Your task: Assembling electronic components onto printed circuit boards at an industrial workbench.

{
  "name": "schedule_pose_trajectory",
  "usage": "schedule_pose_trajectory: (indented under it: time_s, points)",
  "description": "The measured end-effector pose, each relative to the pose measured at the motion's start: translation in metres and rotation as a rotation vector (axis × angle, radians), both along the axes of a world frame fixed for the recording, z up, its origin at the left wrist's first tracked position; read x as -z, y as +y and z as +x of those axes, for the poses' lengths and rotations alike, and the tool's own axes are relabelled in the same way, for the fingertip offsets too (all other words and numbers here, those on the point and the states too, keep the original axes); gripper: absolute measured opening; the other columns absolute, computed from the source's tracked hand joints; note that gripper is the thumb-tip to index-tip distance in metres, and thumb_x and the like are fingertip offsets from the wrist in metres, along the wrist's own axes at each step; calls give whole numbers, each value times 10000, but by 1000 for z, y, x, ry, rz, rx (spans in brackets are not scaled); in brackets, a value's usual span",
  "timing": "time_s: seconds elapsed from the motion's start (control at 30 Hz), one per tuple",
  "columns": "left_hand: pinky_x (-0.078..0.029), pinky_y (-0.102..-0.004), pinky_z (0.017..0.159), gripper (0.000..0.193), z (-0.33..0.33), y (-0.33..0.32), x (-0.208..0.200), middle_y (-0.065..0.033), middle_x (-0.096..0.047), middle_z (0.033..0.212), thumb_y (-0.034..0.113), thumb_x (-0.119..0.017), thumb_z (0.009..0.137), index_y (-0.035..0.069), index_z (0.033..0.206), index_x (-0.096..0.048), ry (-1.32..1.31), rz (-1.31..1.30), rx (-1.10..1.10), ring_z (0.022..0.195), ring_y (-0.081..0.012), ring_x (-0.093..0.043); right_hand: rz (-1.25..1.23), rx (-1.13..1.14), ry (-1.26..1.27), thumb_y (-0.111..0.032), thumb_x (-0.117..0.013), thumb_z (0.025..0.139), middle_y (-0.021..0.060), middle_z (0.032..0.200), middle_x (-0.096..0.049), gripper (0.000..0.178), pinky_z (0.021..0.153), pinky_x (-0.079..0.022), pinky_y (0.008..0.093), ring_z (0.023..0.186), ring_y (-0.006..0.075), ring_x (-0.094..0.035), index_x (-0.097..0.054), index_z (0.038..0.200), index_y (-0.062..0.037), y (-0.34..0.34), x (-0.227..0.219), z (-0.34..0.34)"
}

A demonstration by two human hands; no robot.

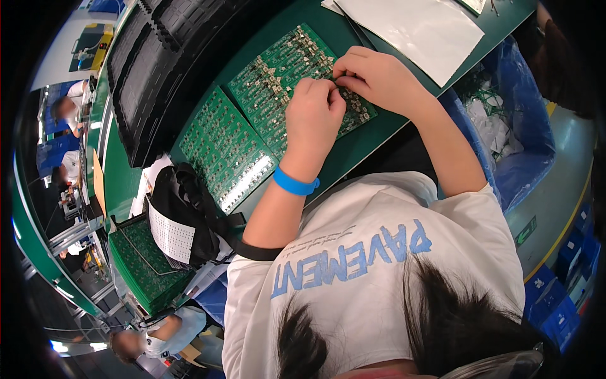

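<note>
A green circuit board panel lies on the green work surface, with rows of small metal and pale parts along it. Over its right part my left hand, with a blue band at the wrist, has its fingers curled into a pinch. Close beside it, my right hand also pinches with thumb and forefinger, the fingertips of both hands nearly meeting. Whatever the fingertips hold is too small or hidden to make out. Next to the first panel, a second green circuit board panel lies flat, partly behind my left forearm.
Black plastic trays stand along the far left. White paper sheets lie at the far right. A blue-lined bin with scraps stands beyond my right arm. A black bag and stacked green boards are at left.
</note>
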State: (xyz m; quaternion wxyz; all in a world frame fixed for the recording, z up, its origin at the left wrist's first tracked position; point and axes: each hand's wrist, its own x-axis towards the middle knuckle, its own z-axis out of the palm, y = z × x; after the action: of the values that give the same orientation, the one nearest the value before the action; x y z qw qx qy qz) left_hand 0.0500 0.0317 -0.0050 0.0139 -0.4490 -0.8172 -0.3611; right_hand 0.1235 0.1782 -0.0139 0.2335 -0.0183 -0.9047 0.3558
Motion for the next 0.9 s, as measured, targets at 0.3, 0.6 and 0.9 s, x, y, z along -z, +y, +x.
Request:
schedule_pose_trajectory:
  time_s: [0.3,0.6,0.9]
  points:
    - [-493,-401,572,31,-4,0,1,-138,-558,773,55,-609,761,27,772,-603,29,-5,45,655,-320,-574,125,55,39,-71,-625,814,66,867,-577,149,640,-485,329,743,253,-596,-545,939,-74,-4,2,-1]
    - [-492,-405,580,43,-3,1,7,-137,-558,783,42,-610,752,27,787,-590,43,44,7,675,-318,-574,-61,-21,-12,-67,-647,791,56,876,-582,144,643,-487,288,732,207,-602,-608,930,-70,5,-5,-2]
    - [-477,-380,551,33,-3,0,4,-121,-555,741,35,-621,730,29,756,-601,-12,51,24,630,-284,-554,173,-55,-72,-123,-622,816,46,852,-568,78,629,-477,332,731,250,-593,-619,881,-82,4,-6,-8]
